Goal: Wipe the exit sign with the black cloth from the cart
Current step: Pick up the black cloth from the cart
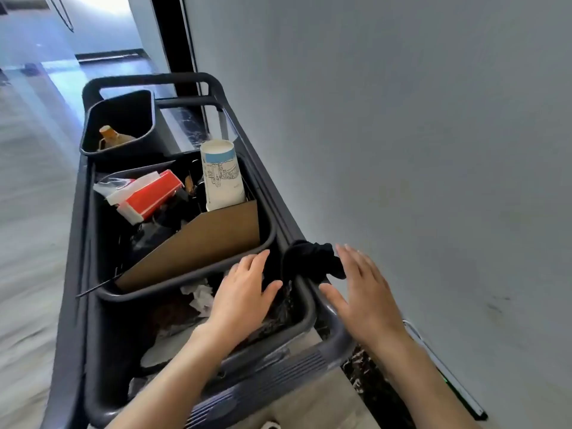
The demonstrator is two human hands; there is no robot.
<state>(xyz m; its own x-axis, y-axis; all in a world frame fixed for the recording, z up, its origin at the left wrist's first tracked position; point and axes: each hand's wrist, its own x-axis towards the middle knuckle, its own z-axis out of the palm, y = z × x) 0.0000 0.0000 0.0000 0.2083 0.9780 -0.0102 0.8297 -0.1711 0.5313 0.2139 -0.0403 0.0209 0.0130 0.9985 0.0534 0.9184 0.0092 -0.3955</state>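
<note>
The black cloth [305, 261] hangs bunched over the right rail of the dark grey cart [77, 243]. My left hand [244, 292] hovers just left of the cloth above a bin, fingers spread, holding nothing. My right hand [362, 292] is just right of the cloth with its fingers apart, fingertips close to the fabric, and it too is empty. Low on the wall at the bottom right runs a thin white strip with a green glow [445, 371], possibly the exit sign seen edge-on.
The cart carries several dark bins: a far one [123, 122] with a bottle, a middle one [185, 286] with a cardboard sheet [201, 243], a paper cup [221, 174] and a red box [151, 193]. A grey wall [402, 134] stands right; the corridor floor lies left.
</note>
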